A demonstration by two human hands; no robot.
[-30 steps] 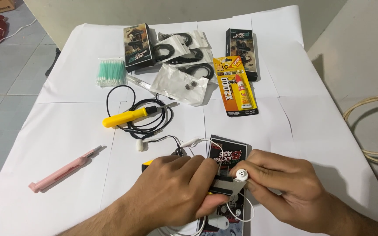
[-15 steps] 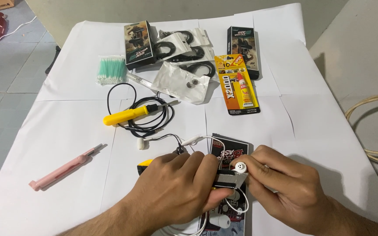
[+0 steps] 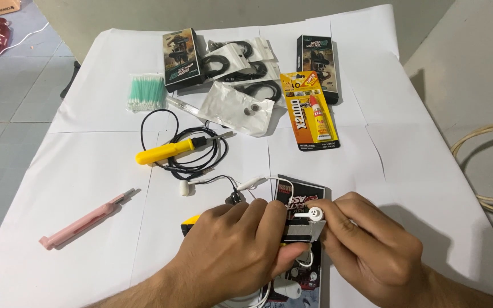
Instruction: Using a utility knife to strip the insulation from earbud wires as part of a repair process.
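White paper sheets (image 3: 87, 188) cover the table from edge to edge; bare paper lies open at the left around a pink tool (image 3: 84, 219) and at the far right. At the far edge stand two dark upright boxes (image 3: 181, 59), one left and one right, with clear pouches of black rings (image 3: 236, 63) between them. A yellow blister card holding a glue tube (image 3: 309, 111) lies beside the right box; a bundle of green-tipped swabs (image 3: 146, 91) lies left. A yellow-handled soldering iron (image 3: 169, 151) rests mid-table. Near the front edge, the left hand (image 3: 235, 251) presses closed over a flat grey blade (image 3: 303, 231) on a dark printed card (image 3: 300, 197). The right hand (image 3: 372, 245) pinches a small white earbud (image 3: 314, 214) at the blade; both hands touch.
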